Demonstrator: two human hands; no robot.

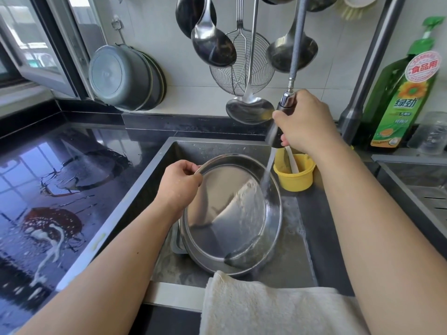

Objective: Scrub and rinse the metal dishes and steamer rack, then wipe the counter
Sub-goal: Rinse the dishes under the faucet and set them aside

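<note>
The left hand (180, 177) pinches the upper-left rim of the round metal dish (232, 213), held tilted inside the sink (312, 238). The right hand (304, 122) grips the pull-out sprayer (278, 126), its stream striking the dish's right side. A yellow cup (296, 175) stands just beside the dish's rim; a towel (261, 308) drapes the sink's near edge. The wet worktop (60, 189) lies left.

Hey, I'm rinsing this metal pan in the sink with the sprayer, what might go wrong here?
1. The left hand pinches only the rim of the tilted metal pan; wet, it could slip and drop into the sink.
2. The sprayer in the right hand hits the tilted pan, so water may splash onto the towel or the already wet counter.
</note>
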